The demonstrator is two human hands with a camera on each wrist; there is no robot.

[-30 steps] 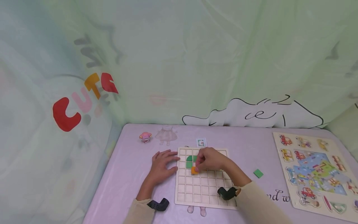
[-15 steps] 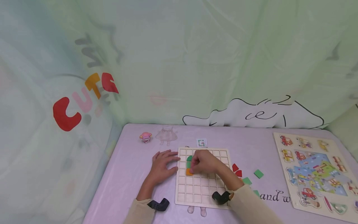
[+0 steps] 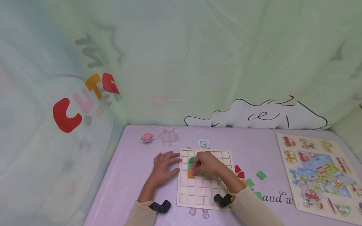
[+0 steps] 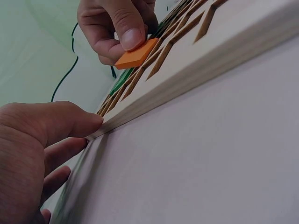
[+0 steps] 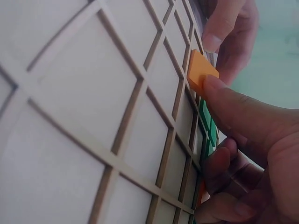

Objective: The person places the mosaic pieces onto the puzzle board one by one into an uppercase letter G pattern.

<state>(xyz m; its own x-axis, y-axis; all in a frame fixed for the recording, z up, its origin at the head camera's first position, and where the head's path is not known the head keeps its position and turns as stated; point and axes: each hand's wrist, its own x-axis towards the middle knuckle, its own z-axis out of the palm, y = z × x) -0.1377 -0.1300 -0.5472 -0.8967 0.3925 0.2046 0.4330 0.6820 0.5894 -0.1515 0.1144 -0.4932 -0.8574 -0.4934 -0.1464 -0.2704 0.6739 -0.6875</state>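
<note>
A wooden grid board (image 3: 199, 192) lies in front of me. My right hand (image 3: 208, 164) pinches an orange square tile (image 3: 191, 174) over a cell in the board's left part. In the left wrist view that orange tile (image 4: 136, 55) is tilted between thumb and fingers, its edge at the grid ridges. Just beyond it, green tiles (image 3: 191, 160) sit in the grid, partly covered by the right hand. My left hand (image 3: 165, 168) rests at the board's left edge with fingers spread; its thumb (image 4: 77, 122) touches the rim.
Right of the board lie loose red tiles (image 3: 240, 174) and green tiles (image 3: 250, 182), some hidden by the right sleeve. A small pattern card (image 3: 204, 144) is behind the board. A pink figurine (image 3: 147, 138) stands at back left, and a picture puzzle (image 3: 319, 175) lies far right.
The right hand has brought the orange tile slightly left, to the cell below the green ones. Red and green loose tiles have come into view beside its forearm. The left hand stays put.
</note>
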